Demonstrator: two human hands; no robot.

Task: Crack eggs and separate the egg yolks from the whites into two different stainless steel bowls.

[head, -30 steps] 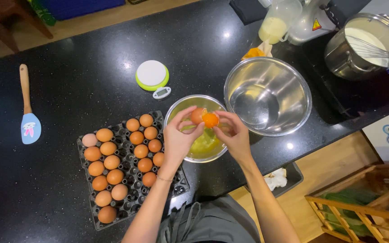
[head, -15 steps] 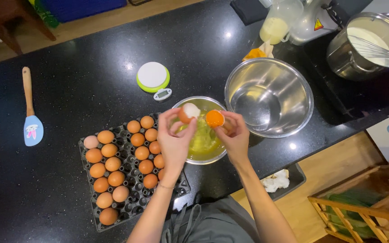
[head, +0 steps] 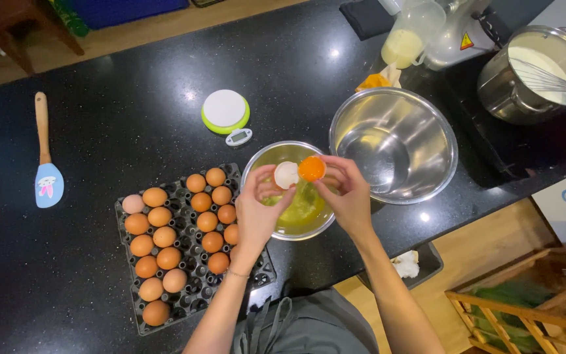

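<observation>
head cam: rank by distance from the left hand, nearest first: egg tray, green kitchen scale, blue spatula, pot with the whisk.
Measured from the left hand, which holds an eggshell half over the small bowl:
1. Egg tray: right beside the hand, on its left.
2. Green kitchen scale: behind it, further up the counter.
3. Blue spatula: far left of the counter.
4. Pot with the whisk: far right corner, on the cooktop.
</observation>
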